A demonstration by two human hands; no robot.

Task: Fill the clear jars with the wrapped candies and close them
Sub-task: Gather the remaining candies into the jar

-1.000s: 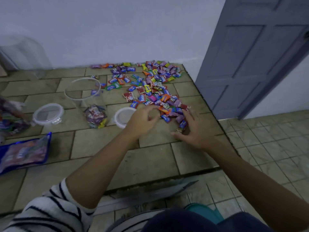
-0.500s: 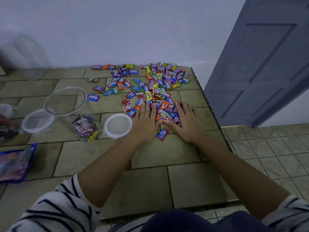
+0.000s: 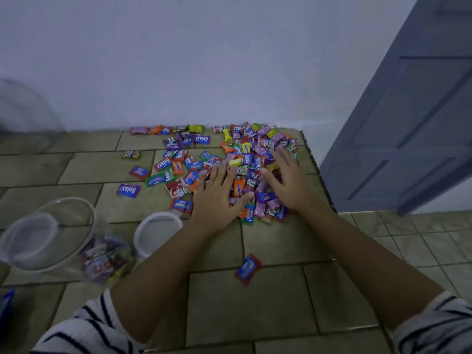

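The uncovered jar (image 3: pixel 88 226) holds a few candies (image 3: pixel 104 261) at its bottom, a lid (image 3: pixel 157 233) beside it. Left hand (image 3: pixel 217 198) and right hand (image 3: pixel 286 180) lie flat, fingers straight, on the candy pile (image 3: pixel 245 149).

Plain pale wall (image 3: pixel 178 60) is running across the back, taking a dim, bluish light. Raised surface (image 3: pixel 255 307) of large olive-brown rectangular tiles with dark grout is meeting the wall's foot and ending in a straight edge on the right. Grey-blue panelled door (image 3: pixel 421 123) is standing at the right. Lower floor (image 3: pixel 424 241) of smaller square tiles is lying below the door.
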